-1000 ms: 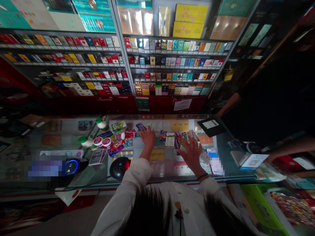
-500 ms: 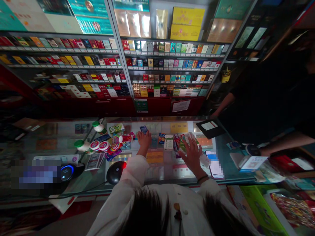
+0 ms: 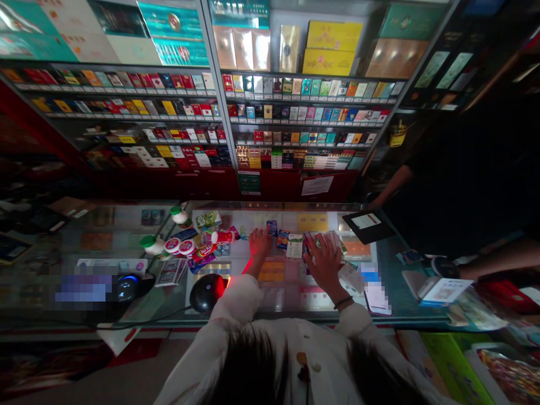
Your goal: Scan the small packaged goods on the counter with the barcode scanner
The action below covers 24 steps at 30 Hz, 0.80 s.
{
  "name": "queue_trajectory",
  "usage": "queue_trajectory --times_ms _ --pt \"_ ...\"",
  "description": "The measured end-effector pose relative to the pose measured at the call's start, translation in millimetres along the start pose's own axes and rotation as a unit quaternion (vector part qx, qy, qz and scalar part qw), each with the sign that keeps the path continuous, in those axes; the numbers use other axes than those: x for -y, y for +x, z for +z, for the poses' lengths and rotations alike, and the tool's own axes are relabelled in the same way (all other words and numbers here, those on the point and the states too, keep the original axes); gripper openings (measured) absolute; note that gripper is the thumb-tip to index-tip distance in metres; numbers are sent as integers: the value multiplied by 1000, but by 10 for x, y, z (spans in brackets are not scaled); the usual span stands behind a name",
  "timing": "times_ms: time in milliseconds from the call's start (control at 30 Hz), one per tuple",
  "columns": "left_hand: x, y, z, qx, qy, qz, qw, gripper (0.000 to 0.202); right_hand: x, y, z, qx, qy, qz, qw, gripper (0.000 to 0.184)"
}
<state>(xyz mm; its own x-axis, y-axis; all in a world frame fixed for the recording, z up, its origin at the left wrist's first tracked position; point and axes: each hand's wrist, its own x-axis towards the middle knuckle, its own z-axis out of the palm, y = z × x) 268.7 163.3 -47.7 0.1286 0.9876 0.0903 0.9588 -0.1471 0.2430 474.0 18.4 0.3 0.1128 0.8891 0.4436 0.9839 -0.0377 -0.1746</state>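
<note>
My left hand (image 3: 260, 245) rests low over the glass counter, fingers slightly apart, their tips at the left edge of a small dark blue packet (image 3: 272, 228). A blue-and-orange packet (image 3: 283, 239) and a white-and-green box (image 3: 294, 246) lie in a row to its right. My right hand (image 3: 324, 257) is spread palm down over a group of packets, partly hiding them. Among them a pale packet (image 3: 334, 241) shows beyond the fingers. Left of my left hand lie a red bottle with a white cap (image 3: 223, 237), round tubs (image 3: 187, 247) and several colourful packets.
A black scanner (image 3: 206, 293) glowing red stands near my left forearm. Green-capped white bottles (image 3: 180, 216) are at the left. A phone (image 3: 377, 292) lies right of my right wrist. At the right, another person's arm (image 3: 481, 267) reaches over the counter. Cigarette shelves (image 3: 304, 118) rise behind.
My left hand and the dark blue packet have moved right, beside the blue-and-orange packet. My right hand has shifted a little left over its packets. The view has turned slightly left.
</note>
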Motion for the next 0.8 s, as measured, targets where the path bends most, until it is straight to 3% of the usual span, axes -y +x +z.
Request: queue_trajectory --times_ms 100,267,533,633,800 --pt "150 -45 -49 -38 17 -62 997 64 34 -12 21 2 5 -3 1000 54" --pt "295 -181 -84 -11 25 -67 997 50 100 -20 74 1 13 -28 1000 55" --pt "216 -650 -128 11 2 -59 998 32 277 -52 123 15 30 -68 997 51" --pt "141 -886 -269 7 -20 -39 999 30 359 -90 148 28 44 -78 996 51" --pt "52 -1247 -662 -8 -116 43 992 34 513 -109 99 44 70 -94 992 46"
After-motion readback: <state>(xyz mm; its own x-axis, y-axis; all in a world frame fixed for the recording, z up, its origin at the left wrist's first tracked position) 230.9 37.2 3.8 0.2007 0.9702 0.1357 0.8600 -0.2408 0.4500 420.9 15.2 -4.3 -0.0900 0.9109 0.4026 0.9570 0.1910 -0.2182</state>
